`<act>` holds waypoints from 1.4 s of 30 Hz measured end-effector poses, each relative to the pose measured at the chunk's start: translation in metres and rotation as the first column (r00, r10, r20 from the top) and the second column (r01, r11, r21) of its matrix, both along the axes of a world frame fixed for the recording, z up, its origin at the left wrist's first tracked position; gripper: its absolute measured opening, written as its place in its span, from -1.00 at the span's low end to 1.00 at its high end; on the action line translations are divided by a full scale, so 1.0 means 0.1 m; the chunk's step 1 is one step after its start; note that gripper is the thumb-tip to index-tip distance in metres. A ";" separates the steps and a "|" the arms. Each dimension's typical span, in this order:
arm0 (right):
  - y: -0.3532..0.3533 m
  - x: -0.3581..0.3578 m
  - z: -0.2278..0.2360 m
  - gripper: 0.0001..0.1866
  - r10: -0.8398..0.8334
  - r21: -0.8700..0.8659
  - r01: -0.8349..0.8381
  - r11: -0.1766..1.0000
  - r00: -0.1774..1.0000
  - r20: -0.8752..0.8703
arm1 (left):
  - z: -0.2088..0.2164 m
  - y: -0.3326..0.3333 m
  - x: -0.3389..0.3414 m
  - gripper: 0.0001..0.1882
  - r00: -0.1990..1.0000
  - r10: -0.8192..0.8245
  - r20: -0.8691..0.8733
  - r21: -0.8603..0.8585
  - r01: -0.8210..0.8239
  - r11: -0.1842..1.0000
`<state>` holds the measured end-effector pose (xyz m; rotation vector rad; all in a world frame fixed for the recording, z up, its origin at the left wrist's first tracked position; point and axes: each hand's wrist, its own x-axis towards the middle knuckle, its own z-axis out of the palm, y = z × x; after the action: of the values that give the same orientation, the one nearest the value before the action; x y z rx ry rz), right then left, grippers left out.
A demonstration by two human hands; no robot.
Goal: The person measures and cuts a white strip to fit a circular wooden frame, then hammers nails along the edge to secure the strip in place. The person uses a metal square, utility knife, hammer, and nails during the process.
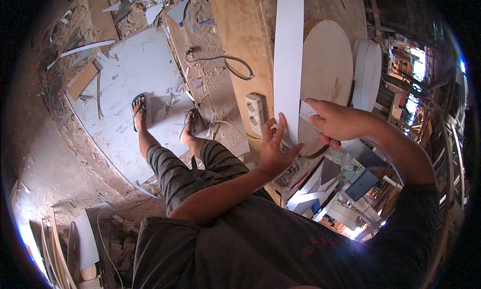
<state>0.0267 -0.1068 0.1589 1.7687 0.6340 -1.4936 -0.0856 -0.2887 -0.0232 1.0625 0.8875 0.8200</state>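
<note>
A long, glossy white strip (288, 53) runs from the top of the view down to my hands, its lower end curving. My left hand (277, 151) grips that lower end, fingers along its left edge and thumb at the right. My right hand (340, 121) is closed on a small flat whitish plate (306, 111), scraper-like, held close against the strip's right edge. Its exact kind is not clear. Beside the strip, partly behind my right hand, lies a round pale wooden disc (330, 63).
A double power socket (254, 113) and a looped black cable (239, 71) are on the wooden bench (233, 23) left of the strip. White-edged round pieces (367, 73) stand at right. Offcuts litter the floor around a white sheet (125, 58) under my feet.
</note>
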 end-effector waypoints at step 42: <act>-0.09 0.06 -0.29 -0.55 0.033 0.065 -0.031 0.997 0.999 -0.031 | -0.02 0.04 -0.03 0.20 0.998 -0.056 0.003 -0.063 0.056 0.996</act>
<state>0.0329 -0.1155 0.1299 1.7778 0.7306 -1.4971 -0.0885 -0.2846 -0.0252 1.0274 0.8738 0.7415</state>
